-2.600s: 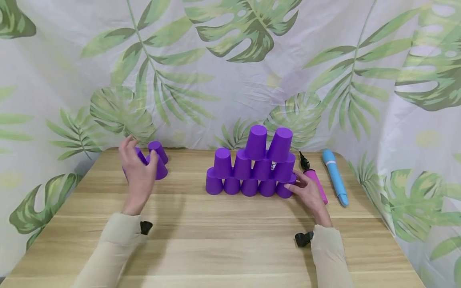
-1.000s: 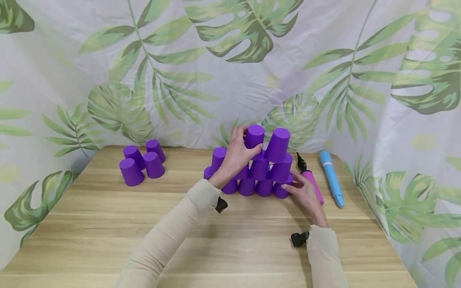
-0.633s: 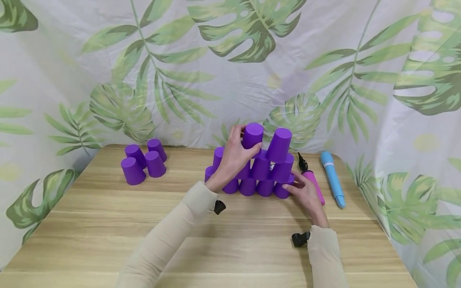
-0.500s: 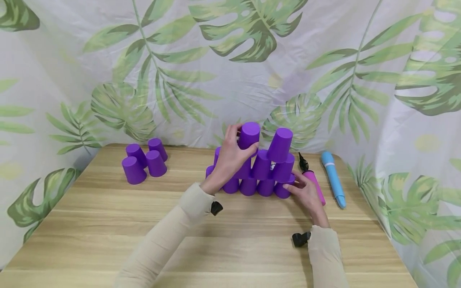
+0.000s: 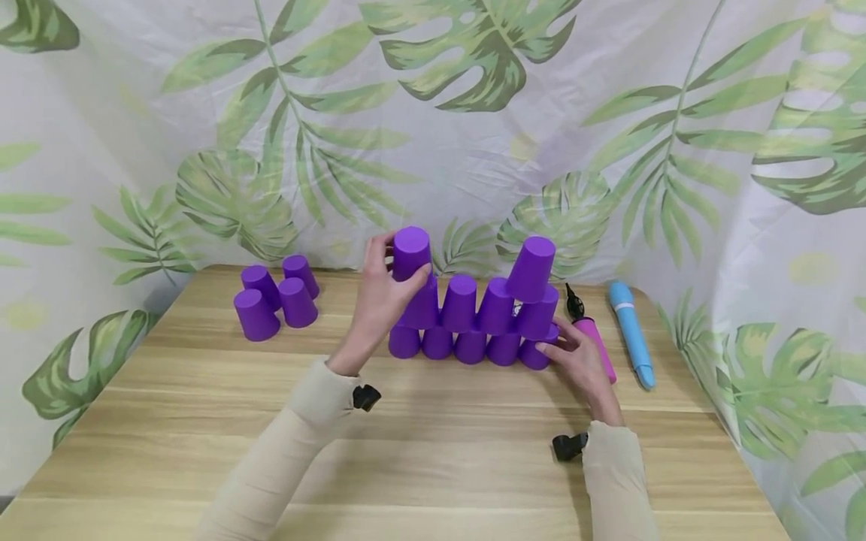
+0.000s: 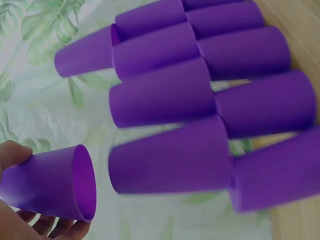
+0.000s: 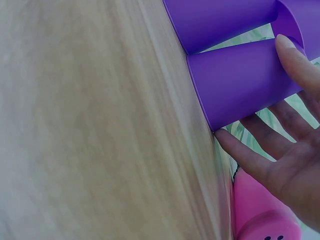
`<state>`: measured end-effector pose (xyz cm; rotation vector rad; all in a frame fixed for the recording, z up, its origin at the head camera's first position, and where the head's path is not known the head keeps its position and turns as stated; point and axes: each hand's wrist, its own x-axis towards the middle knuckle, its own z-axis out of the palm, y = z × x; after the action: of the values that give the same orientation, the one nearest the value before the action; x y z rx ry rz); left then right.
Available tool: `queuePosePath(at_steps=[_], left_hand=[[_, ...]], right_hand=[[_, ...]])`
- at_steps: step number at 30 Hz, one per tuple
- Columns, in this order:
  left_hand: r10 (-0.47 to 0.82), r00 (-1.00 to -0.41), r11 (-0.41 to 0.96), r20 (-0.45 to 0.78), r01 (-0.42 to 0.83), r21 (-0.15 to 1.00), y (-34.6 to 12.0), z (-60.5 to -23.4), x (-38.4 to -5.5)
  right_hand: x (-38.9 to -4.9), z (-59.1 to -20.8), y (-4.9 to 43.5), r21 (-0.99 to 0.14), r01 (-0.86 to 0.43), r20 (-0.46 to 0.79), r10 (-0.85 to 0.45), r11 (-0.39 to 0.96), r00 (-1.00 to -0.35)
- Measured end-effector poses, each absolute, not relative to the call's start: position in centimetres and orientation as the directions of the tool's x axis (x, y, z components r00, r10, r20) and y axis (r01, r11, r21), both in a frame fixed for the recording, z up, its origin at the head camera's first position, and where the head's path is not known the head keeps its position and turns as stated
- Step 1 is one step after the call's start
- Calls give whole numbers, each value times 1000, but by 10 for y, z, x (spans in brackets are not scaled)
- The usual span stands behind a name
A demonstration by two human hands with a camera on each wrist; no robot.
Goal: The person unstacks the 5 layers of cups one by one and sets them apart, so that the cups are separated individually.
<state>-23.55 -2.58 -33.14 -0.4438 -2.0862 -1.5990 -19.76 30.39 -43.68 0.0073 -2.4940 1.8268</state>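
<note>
My left hand (image 5: 386, 300) grips an upside-down purple cup (image 5: 411, 252) at the upper left of a cup stack. In the left wrist view, that cup (image 6: 47, 182) is held apart from the rows, its open rim facing them. The stack has a bottom row of purple cups (image 5: 470, 348), a second row (image 5: 459, 304) on it, and one top cup (image 5: 532, 269) at the right. My right hand (image 5: 582, 364) holds the rightmost bottom cup (image 5: 534, 353). The right wrist view shows the thumb on this cup (image 7: 245, 82) and the fingers along its other side.
Several upside-down purple cups (image 5: 257, 315) stand grouped at the back left of the wooden table (image 5: 440, 451). Right of the stack lie a pink hand pump (image 5: 594, 349) with a black nozzle and a blue pump-like tube (image 5: 632, 334). A leaf-print cloth (image 5: 460, 165) hangs behind.
My left hand has come from the left cup group to the stack, gripped the top row's left cup, and carried it off leftward. My right hand has stayed at the same cup.
</note>
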Motion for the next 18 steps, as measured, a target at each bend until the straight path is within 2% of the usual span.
queuePosePath(at_steps=[5,18], left_hand=[[-80,-852,291,517,476,830,-47,-346,-235],[-295,-825,366,481,368,855,-108,-371,-237]], right_hand=[[-194,-431,300,-943,-27,40,32,332,-999],[-194,-430,301,-945,-11,24,34,326,-999]])
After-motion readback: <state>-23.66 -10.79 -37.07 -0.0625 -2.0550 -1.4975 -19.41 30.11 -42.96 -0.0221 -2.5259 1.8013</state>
